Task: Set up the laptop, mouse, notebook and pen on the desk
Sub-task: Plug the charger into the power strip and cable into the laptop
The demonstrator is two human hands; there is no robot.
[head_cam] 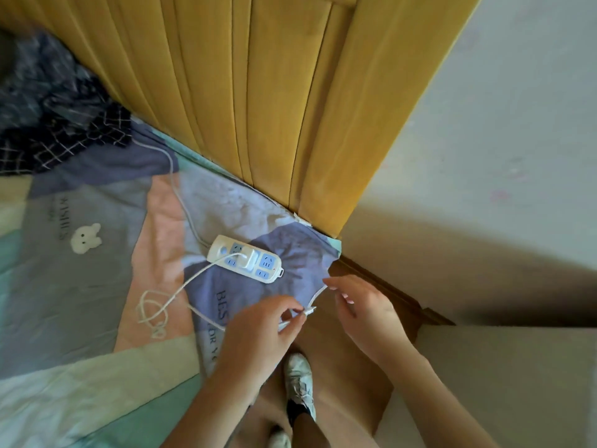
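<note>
A white power strip (pixel 245 258) with blue sockets lies on the bed near its corner, with a white charger plugged into it. A thin white charging cable (pixel 181 291) runs from the charger, loops on the sheet and comes up to my hands. My left hand (pixel 261 328) pinches the cable just behind its plug end. My right hand (pixel 361 308) holds the same cable a little farther along, fingers curled around it. Laptop, mouse, notebook and pen are not in view.
A patchwork bed sheet (pixel 80 286) covers the bed on the left, against a yellow padded headboard (pixel 258 92). Dark checked fabric (pixel 58 118) lies at the top left. My white shoe (pixel 300 386) stands on the floor beside the bed. A pale wall (pixel 500 124) is on the right.
</note>
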